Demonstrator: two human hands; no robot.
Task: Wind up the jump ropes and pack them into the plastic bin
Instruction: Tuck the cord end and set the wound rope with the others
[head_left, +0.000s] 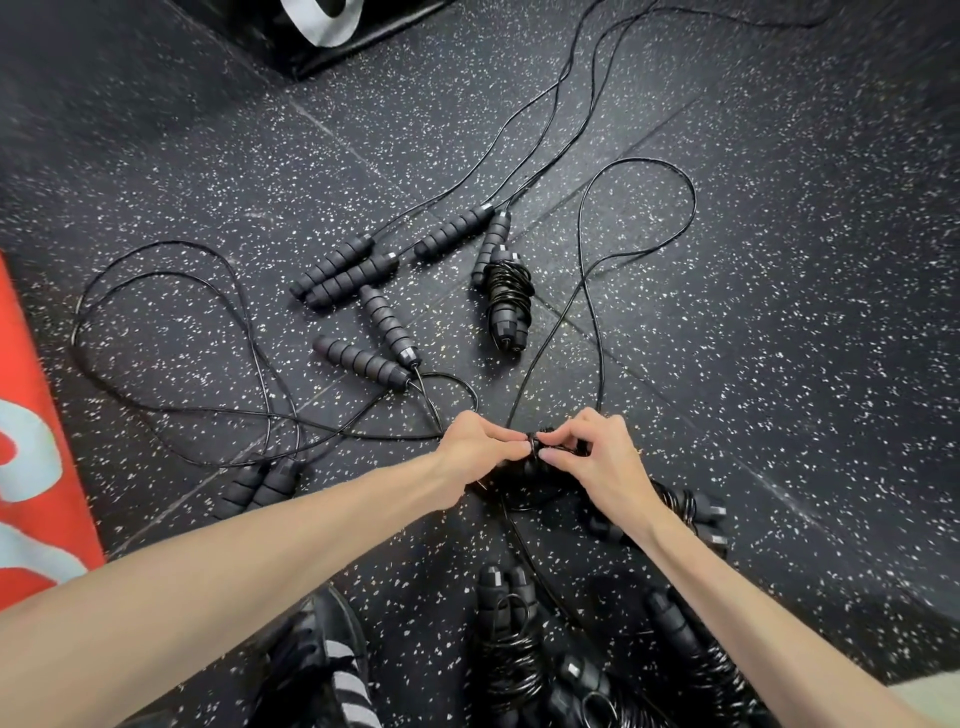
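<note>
1. Both hands, left hand (475, 447) and right hand (597, 452), pinch the half-wound jump rope (540, 457) between them, just above the floor (779, 312).
2. Its loose cord (644, 171) loops away ahead, nearer the right hand.
3. No bin in view.

Speckled matt rubber floor (779, 312), glossy cords (644, 171), ribbed foam handles (358, 275)

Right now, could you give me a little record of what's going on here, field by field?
activity: winding a jump rope cord around its handles
left hand: pinches the cord at the bundle
right hand: pinches the cord on the bundle's other side
wound ropes: one bundle further out on the floor, several near the feet
unwound ropes: loose handles with cords trailing away
floor: dark speckled rubber
plastic bin: not in view
</note>
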